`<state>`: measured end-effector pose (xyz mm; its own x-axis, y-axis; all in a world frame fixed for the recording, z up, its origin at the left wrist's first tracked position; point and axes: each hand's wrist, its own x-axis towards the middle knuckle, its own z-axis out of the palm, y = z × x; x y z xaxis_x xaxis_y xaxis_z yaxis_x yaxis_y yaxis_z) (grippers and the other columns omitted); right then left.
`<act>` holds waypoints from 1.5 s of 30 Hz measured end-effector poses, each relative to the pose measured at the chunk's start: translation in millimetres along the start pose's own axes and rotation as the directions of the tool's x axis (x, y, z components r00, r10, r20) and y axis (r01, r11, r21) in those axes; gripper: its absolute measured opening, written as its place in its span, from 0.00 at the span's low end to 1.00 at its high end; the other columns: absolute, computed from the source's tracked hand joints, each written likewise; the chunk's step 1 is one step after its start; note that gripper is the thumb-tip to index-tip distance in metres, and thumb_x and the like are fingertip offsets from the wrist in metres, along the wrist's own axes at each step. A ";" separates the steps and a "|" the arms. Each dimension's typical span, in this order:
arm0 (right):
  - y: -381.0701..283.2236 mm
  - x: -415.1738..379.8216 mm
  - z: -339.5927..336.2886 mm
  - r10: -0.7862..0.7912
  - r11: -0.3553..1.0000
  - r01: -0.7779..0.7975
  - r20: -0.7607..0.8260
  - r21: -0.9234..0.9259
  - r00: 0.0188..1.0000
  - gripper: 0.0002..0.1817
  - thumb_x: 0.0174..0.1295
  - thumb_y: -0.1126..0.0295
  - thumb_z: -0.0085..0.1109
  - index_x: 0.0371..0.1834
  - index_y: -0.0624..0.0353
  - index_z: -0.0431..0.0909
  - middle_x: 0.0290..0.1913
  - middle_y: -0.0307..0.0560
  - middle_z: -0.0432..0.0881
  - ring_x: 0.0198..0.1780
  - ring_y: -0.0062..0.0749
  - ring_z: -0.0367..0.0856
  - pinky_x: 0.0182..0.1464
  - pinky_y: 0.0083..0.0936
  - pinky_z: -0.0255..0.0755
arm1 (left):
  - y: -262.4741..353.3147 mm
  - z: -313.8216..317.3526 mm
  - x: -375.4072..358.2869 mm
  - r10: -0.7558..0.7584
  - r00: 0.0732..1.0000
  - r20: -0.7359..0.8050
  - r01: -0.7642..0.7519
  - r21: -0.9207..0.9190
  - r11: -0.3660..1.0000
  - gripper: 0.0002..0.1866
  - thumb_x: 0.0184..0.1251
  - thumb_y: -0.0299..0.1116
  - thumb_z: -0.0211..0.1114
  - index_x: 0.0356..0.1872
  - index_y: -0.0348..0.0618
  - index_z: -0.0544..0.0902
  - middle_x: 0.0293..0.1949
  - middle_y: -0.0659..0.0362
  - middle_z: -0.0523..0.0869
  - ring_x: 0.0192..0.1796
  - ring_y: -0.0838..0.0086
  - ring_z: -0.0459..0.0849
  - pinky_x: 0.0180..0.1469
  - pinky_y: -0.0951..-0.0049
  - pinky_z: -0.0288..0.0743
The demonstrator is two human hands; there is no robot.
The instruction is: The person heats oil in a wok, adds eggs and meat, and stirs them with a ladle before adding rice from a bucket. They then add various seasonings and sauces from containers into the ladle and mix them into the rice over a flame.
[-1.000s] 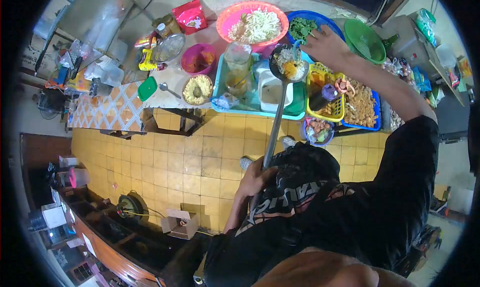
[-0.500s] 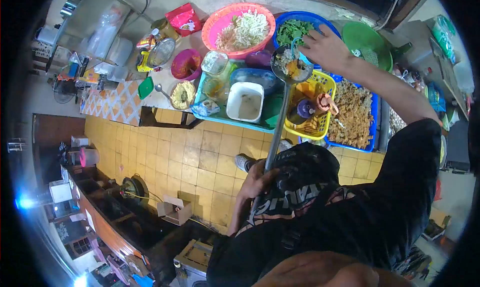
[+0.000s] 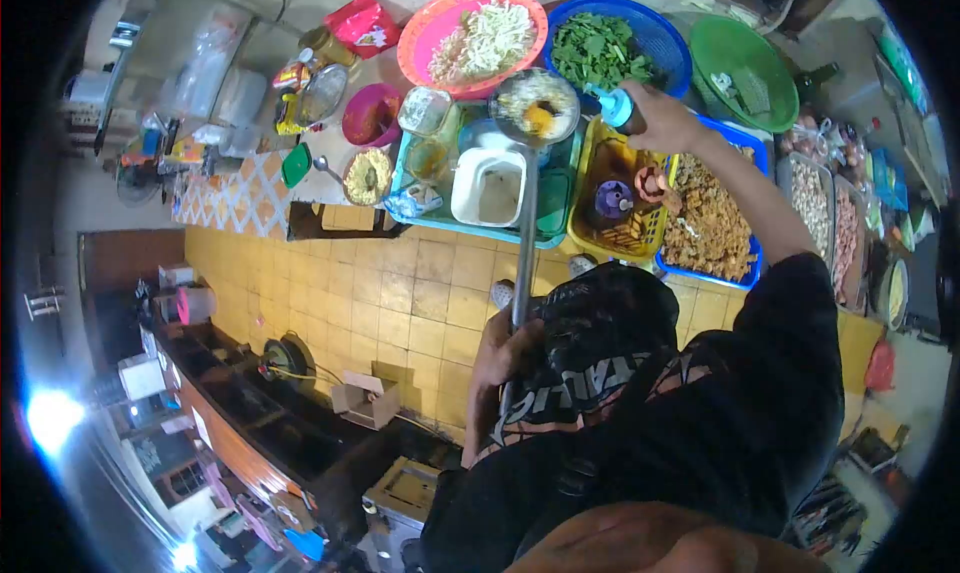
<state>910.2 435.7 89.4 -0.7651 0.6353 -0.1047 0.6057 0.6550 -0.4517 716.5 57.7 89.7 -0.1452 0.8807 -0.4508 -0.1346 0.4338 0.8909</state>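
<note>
My left hand (image 3: 505,348) is wrapped round the long metal handle of a large ladle (image 3: 528,223). The ladle's round bowl is held out over the far side of the counter and carries a whitish mix with an orange-yellow spot that looks like egg yolk (image 3: 541,121). To its right, my right hand (image 3: 655,118) grips a bottle with a light-blue nozzle cap (image 3: 613,106), tilted toward the ladle. It is above the yellow basket (image 3: 585,213), which holds a purple-capped bottle (image 3: 612,200) and other items.
Beyond the ladle are a pink-orange basin (image 3: 410,48) of shredded vegetables and a blue basket (image 3: 672,53) of green leaves. A white tub (image 3: 465,188) stands in a teal tray (image 3: 553,235). A blue tray (image 3: 700,273) of brown crumbly food is on the right.
The ladle has moved left, away from the yellow basket. My right hand has drawn back from above the ladle bowl with the blue-capped bottle, moving slightly down.
</note>
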 end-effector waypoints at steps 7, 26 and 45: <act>39.6 15.7 83.9 0.020 0.966 -0.044 0.098 0.256 0.995 0.42 0.39 0.67 0.71 0.60 0.57 0.61 0.50 0.59 0.76 0.52 0.56 0.76 0.54 0.40 0.70 | 11.7 -30.1 -9.3 -0.169 0.978 -0.119 0.157 -0.098 0.983 0.08 0.63 0.32 0.57 0.30 0.40 0.70 0.14 0.64 0.71 0.13 0.81 0.66 0.15 0.78 0.57; 203.0 -333.3 56.3 0.824 0.279 -0.943 -0.550 0.184 0.137 0.12 0.55 0.72 0.50 0.38 0.62 0.81 0.39 0.61 0.83 0.41 0.50 0.83 0.42 0.42 0.76 | 49.1 -1.7 39.9 -0.279 0.939 0.200 0.261 0.110 0.959 0.07 0.63 0.28 0.59 0.34 0.41 0.69 0.12 0.63 0.68 0.09 0.80 0.63 0.11 0.79 0.55; 236.2 -412.9 84.7 0.799 0.197 -0.974 -0.558 -0.108 0.224 0.07 0.57 0.69 0.53 0.29 0.56 0.82 0.33 0.54 0.81 0.39 0.48 0.83 0.36 0.39 0.78 | 56.3 142.7 113.1 -0.334 0.680 0.653 -0.135 0.559 0.818 0.10 0.64 0.33 0.64 0.30 0.43 0.72 0.24 0.69 0.66 0.28 0.85 0.64 0.30 0.80 0.59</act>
<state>1350.7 293.5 -49.0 0.4344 0.8939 0.1105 0.8887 -0.4453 0.1089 832.4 208.8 96.8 0.5860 0.5781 -0.5678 0.4575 0.3424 0.8207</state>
